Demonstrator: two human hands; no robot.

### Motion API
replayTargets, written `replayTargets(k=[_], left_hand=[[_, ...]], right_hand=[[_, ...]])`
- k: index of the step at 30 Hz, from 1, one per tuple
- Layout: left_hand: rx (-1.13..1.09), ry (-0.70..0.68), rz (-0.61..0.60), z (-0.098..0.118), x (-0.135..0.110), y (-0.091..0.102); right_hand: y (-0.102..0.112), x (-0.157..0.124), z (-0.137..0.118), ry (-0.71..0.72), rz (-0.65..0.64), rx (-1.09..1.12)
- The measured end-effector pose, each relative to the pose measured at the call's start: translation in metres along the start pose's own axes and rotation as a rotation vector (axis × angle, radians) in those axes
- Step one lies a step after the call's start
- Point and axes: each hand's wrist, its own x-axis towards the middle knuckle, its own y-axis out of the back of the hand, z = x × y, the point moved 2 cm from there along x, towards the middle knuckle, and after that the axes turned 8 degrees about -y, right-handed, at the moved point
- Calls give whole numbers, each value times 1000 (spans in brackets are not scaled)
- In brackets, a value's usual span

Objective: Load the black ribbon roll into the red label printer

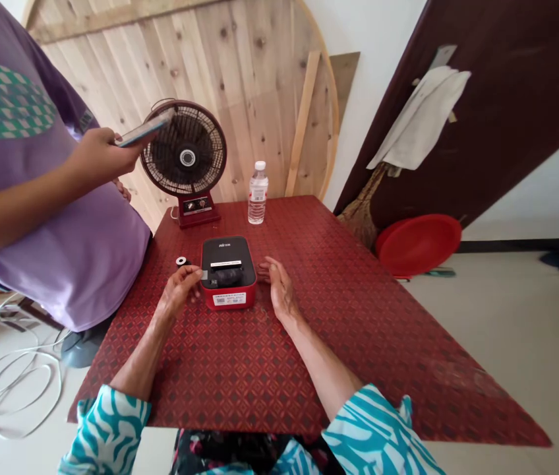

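Observation:
A small red and black box-shaped device (229, 272) with a white label on its front sits on the red patterned table (309, 343). My left hand (180, 288) is at its left side, fingers curled and pinched on a small grey piece at the device's edge. My right hand (278, 285) rests on the table just right of the device, fingers stretched out, holding nothing. A small black and white ring-shaped part (181, 261) lies on the table behind my left hand.
A red table fan (185, 158) and a plastic water bottle (258, 193) stand at the table's far end. A person in a purple shirt (52, 218) stands at the left holding a phone (142, 130). A red basin (418, 243) and white cables (12, 376) lie on the floor.

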Motion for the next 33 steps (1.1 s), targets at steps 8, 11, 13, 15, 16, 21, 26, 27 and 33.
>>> replayTargets(k=[8, 11, 13, 15, 16, 21, 26, 27, 33], left_hand=[[-277, 147, -82, -3, 5, -1], [-317, 166, -95, -4, 5, -1], [-340, 184, -93, -5, 5, -1], [-358, 206, -87, -5, 5, -1], [-365, 214, -86, -5, 5, -1], [-374, 209, -75, -5, 4, -2], [-355, 201, -58, -7, 3, -3], [-356, 202, -55, -7, 3, -3], [-354, 207, -39, -8, 2, -4]], right_hand=[[-1, -1, -1, 17, -11, -10], [-1, -1, 2, 14, -26, -12], [0, 0, 5, 19, -37, -25], [0, -1, 5, 21, -44, -54], [0, -2, 3, 31, -41, -81], [-4, -21, -38, 437, -46, -346], [-19, -42, -76, 815, -197, -552], [-21, -44, -79, 834, -235, -584], [-26, -47, -78, 874, -371, -732]])
